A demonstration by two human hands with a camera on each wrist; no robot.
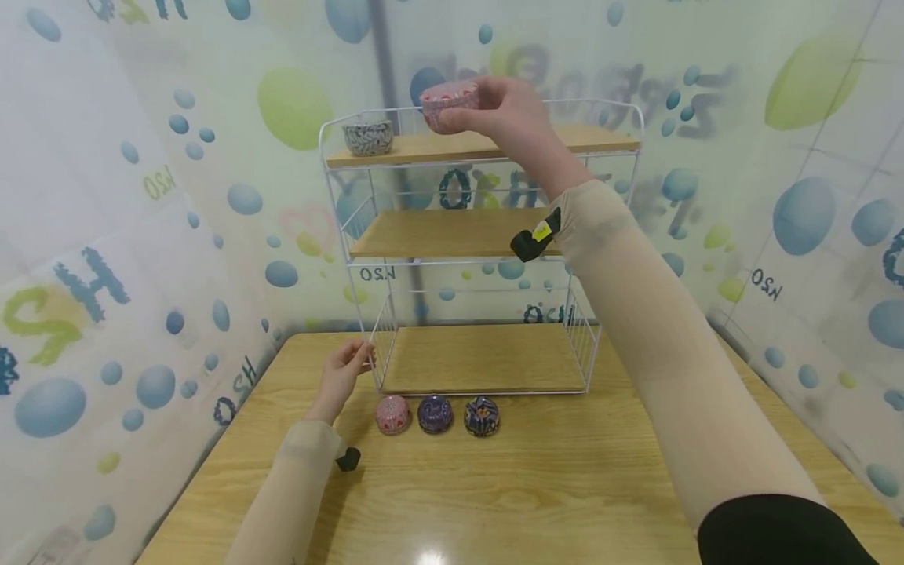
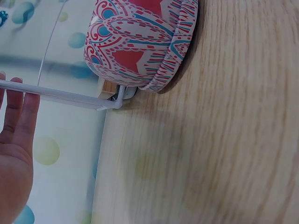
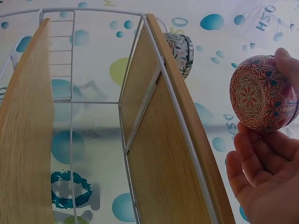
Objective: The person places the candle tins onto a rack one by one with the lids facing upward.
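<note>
Bubble-print sheeting [image 1: 212, 71] all round, wood-grain table [image 1: 551, 486] underneath, with a white wire rack [image 1: 438, 233] standing on it. Got a pink-and-red tin [image 1: 450, 102] gripped between thumb and fingers of the right hand [image 1: 504, 118], held up by the top shelf [image 1: 600, 136]. Looks just right of the black-and-white tin [image 1: 369, 138] from the head view, and not touching it. Holding the rack's left upright [image 2: 65, 94] down low with the left hand [image 1: 342, 377], probably for steadiness.

For doing this bit well, would keep the tin level and pinch it by the side only, leaving the base free to meet the board flat. Clear the front edge first, then ease down gently, with some room beside the neighbour. Wouldn't let go before feeling solid contact. Go light on that upright too: no tugging, or risk skewing the whole frame.

Counting up: one rack, three shelves, five tins. Make that one in the right hand, one on the top shelf, and three in a row on the table just in front: pink patterned tin [image 1: 392, 414], purple tin [image 1: 435, 413], dark multicoloured tin [image 1: 482, 417]
</note>
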